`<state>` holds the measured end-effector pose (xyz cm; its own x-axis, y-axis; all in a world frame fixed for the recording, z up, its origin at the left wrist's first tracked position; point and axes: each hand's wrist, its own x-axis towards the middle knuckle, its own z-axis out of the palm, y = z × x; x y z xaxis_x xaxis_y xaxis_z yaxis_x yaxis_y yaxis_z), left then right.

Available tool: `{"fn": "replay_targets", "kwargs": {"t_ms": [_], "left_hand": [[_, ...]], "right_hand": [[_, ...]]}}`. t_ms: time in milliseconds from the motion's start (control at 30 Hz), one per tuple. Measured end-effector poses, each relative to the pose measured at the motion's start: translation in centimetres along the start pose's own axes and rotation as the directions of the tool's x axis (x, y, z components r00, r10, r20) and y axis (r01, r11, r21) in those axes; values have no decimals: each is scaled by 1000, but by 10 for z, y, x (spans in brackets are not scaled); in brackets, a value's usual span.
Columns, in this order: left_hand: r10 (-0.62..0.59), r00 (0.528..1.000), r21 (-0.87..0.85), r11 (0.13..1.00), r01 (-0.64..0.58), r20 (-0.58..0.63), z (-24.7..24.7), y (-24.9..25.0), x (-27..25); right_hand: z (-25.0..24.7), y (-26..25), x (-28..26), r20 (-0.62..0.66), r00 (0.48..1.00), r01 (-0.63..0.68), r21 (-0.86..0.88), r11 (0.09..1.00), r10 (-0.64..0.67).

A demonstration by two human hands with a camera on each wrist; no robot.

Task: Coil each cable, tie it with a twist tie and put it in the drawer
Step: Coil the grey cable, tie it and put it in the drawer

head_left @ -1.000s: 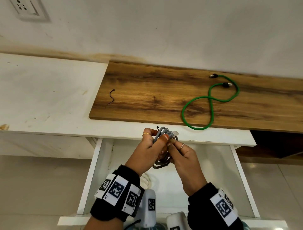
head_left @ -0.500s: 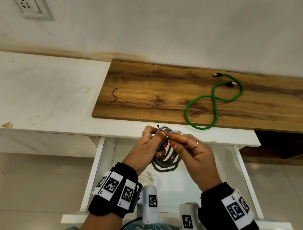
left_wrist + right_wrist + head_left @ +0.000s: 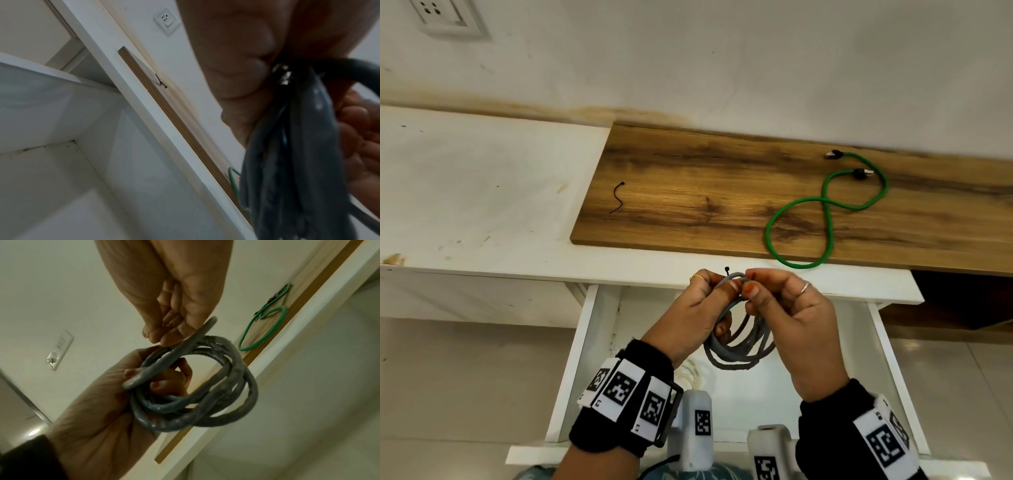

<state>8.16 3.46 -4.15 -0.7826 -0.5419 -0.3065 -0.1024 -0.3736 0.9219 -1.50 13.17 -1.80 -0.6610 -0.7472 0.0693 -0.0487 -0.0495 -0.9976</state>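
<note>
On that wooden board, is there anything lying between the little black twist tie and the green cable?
No. In the head view the wooden board is bare between the black twist tie and the green cable.

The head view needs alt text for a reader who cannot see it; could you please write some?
Both hands, left hand and right hand, hold a coiled grey cable above an open white drawer. A loose green cable and a black twist tie lie on the wooden board behind.
</note>
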Motion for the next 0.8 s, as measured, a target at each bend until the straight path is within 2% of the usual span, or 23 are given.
{"fn": "replay_targets", "kwargs": {"t_ms": [100, 300, 600, 700, 800], "left_hand": [[-1, 1000, -23, 1000, 1, 4, 2, 0, 1], [-11, 1000, 10, 1000, 11, 11, 7, 0, 1], [18, 1000, -5, 1000, -18, 12, 5, 3, 0], [33, 999, 28, 999, -33, 15, 7, 4, 0], [49, 999, 75, 996, -50, 22, 8, 4, -1]], "right_hand": [[-4, -5, 2, -71, 992, -94, 86, 992, 100], [-9, -13, 0, -40, 990, -136, 39, 990, 138], [-5, -18, -1, -61, 994, -99, -86, 991, 94], [-5, -21, 1, -53, 998, -50, -190, 981, 41], [-6, -21, 5, -44, 999, 1, -360, 933, -18]]}}
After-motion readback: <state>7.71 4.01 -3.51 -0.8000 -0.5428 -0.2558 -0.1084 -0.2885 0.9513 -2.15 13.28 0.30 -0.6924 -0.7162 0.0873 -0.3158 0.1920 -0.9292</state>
